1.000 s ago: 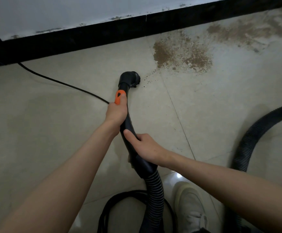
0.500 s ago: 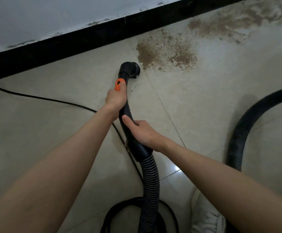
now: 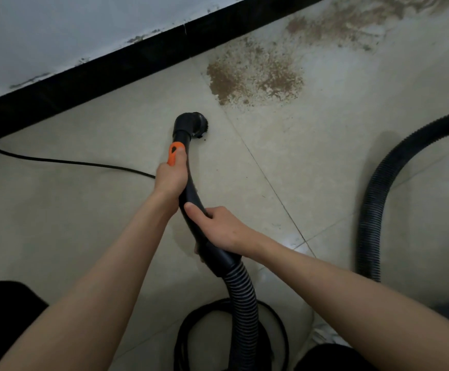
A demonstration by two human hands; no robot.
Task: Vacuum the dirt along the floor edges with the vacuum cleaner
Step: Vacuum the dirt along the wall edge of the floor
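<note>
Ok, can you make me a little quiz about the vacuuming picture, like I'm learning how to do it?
1. True or false: the vacuum nozzle is sitting right on top of the brown dirt patch.
2. Which hand has its thumb by the orange button? A) left hand B) right hand C) neither
3. Fill in the word: the thin black cord lies on the floor to the ____ of the handle.

Key
1. False: the nozzle is on bare tile, short of the dirt patch.
2. A: the left hand grips the handle near the button, the right hand grips lower, just above the ribbed hose.
3. Left.
</note>
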